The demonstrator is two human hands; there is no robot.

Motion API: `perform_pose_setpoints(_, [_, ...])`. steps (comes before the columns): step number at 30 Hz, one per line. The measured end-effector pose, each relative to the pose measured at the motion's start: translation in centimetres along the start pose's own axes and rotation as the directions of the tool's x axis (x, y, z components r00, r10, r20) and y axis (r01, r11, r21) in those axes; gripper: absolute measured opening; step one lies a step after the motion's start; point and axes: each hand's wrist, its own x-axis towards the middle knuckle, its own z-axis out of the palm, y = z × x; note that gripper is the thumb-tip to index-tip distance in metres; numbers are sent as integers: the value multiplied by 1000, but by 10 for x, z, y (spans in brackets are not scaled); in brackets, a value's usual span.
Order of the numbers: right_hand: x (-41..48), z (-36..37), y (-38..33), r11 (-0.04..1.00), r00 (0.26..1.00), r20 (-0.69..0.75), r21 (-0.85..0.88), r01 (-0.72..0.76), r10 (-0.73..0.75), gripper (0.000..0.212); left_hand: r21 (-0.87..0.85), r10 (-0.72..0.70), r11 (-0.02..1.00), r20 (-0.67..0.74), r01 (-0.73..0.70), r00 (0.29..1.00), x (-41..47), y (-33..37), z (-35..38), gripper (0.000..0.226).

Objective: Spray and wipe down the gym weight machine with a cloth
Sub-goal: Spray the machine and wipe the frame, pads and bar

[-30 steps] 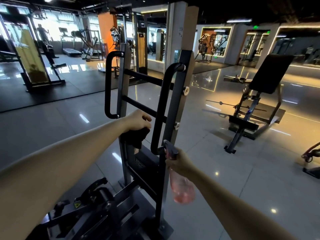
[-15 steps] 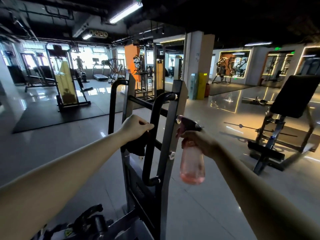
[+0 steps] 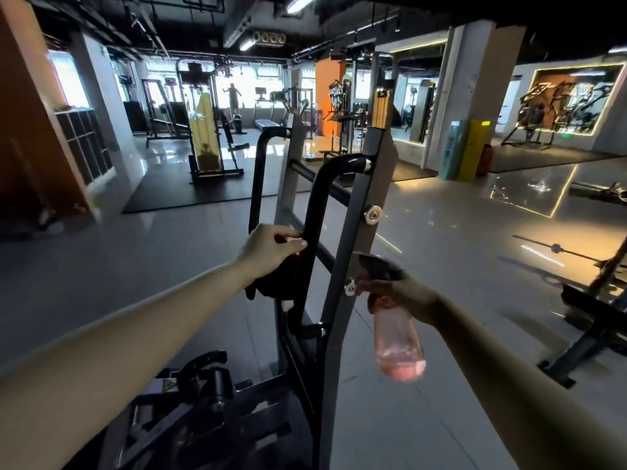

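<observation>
The weight machine (image 3: 353, 232) stands right in front of me, a grey upright frame with two black curved handle bars. My left hand (image 3: 271, 247) presses a dark cloth (image 3: 271, 283) against the nearer black handle bar (image 3: 314, 232), at about its mid height. My right hand (image 3: 400, 293) holds a pink translucent spray bottle (image 3: 398, 337) by its dark trigger head, just right of the grey upright, with the nozzle facing the frame. The cloth hangs mostly hidden under my left hand.
The machine's black base and linkage (image 3: 203, 385) fill the lower left. A bench machine (image 3: 593, 310) stands on the tiled floor at the right. A pillar (image 3: 475, 96) with a yellow and a blue box rises behind. More gym machines and a distant person stand at the back.
My left hand with the cloth has slid up the black handle bar. My right hand has raised the spray bottle from low beside the frame to level with the upright's bolts. My view has tilted upward.
</observation>
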Motion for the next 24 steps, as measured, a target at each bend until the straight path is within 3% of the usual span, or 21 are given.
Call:
perform_pose_setpoints(5, [2, 13, 30, 986, 995, 88, -160, -41, 55, 35, 51, -128, 991, 101, 124, 987, -15, -22, 6, 32])
perform_pose_setpoints(9, [7, 19, 51, 975, 984, 156, -217, -51, 86, 20, 69, -172, 984, 129, 164, 977, -25, -25, 9, 32])
perform_pose_setpoints(14, [8, 28, 71, 954, 979, 188, -300, -24, 83, 44, 123, -177, 979, 139, 161, 974, -30, -25, 12, 34])
perform_pose_setpoints(16, [7, 33, 68, 959, 977, 198, -283, -14, 73, 48, 146, -160, 980, 167, 136, 973, -32, -27, 11, 32])
perform_pose_setpoints(19, [10, 47, 49, 976, 972, 227, -216, -10, 61, 36, 182, -138, 979, 261, 92, 955, -29, -30, 3, 20])
perform_pose_setpoints(22, [26, 73, 25, 999, 972, 233, -48, -8, 19, 46, 192, -121, 979, 309, 63, 943, -14, -49, -14, 16])
perform_pose_setpoints(24, [38, 95, 8, 999, 979, 199, 44, 28, -37, 39, 184, -125, 980, 301, 71, 945, -3, -65, -25, 17])
